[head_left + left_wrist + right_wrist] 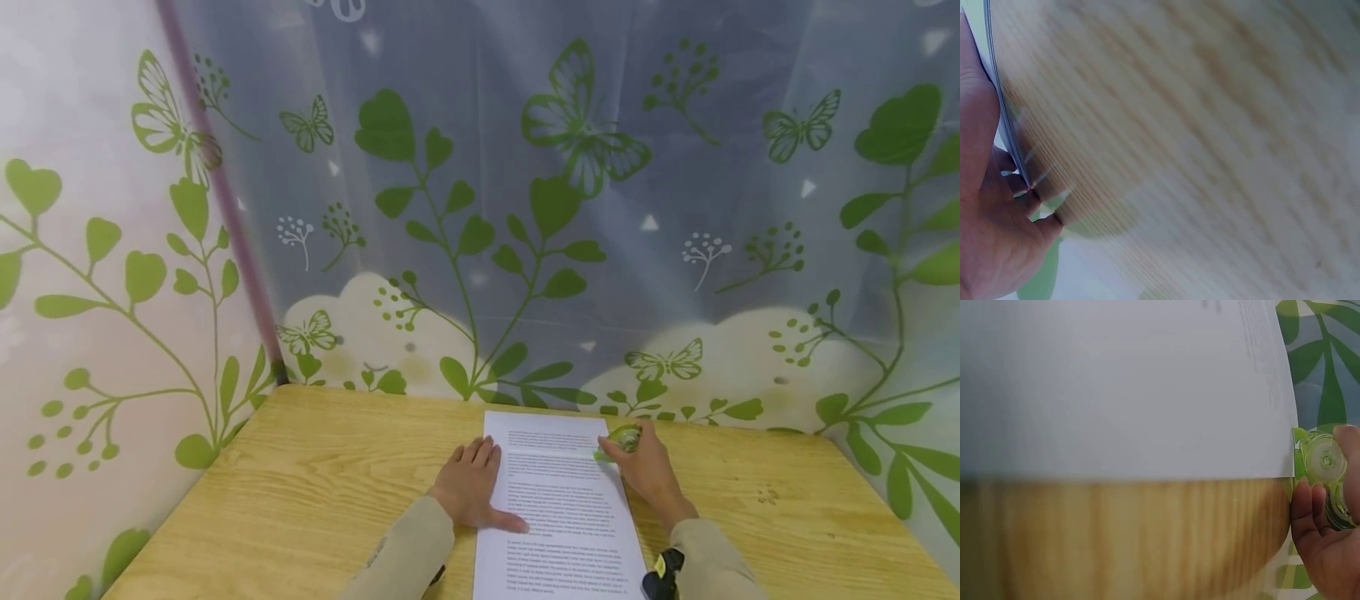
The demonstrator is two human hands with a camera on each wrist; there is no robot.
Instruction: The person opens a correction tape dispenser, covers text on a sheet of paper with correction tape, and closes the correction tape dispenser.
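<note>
A printed sheet of paper (558, 500) lies on the wooden table, lines of text running across it. My left hand (468, 487) rests flat over its left edge, thumb stretched out on the print; in the left wrist view that hand (1004, 237) shows at the lower left beside the paper's edge. Between thumb and fingers, my right hand (651, 471) grips a clear green correction tape dispenser (624, 437), its tip at the paper's right margin. The right wrist view shows a round reel inside the dispenser (1324, 459). A blank white band crosses the upper text, level with the tip.
The wooden table (315, 467) extends to both sides of the paper. Close behind its far edge hangs a curtain (480, 208) printed with leaves and butterflies, and another patterned panel (90, 250) stands along the left.
</note>
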